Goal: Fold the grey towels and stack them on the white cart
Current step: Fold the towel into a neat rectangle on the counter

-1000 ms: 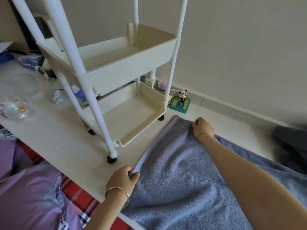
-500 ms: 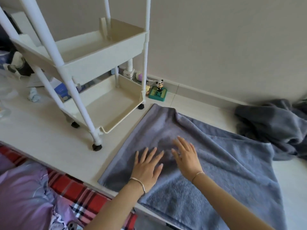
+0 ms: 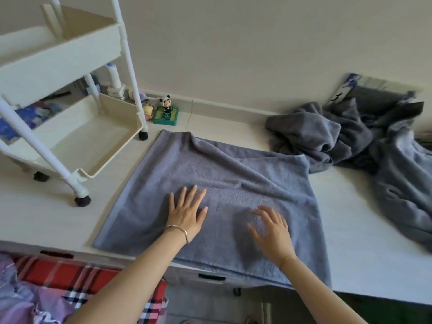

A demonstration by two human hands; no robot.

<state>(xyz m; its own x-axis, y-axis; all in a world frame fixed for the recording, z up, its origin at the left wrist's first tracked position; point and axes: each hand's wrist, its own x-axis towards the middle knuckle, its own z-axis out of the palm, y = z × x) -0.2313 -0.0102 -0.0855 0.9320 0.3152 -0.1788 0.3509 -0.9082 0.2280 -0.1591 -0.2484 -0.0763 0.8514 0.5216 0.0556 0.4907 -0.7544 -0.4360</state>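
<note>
A grey towel lies spread on the white tabletop, folded once, its near edge hanging over the table front. My left hand lies flat on it with fingers straight and spread. To its right, my right hand hovers or brushes over the towel with fingers spread, blurred by motion. The white cart stands on the table to the left, and both of its visible trays hold nothing. A heap of crumpled grey towels lies at the right.
Small figurines, including a panda on a green base, sit by the wall behind the cart's right leg. A bottle stands behind the cart. Red plaid and purple bedding lies below the table's front edge.
A second ago each hand pinched a corner of the towel's left edge. Both have let go and now lie flat on the towel, the right one sliding rightward.
</note>
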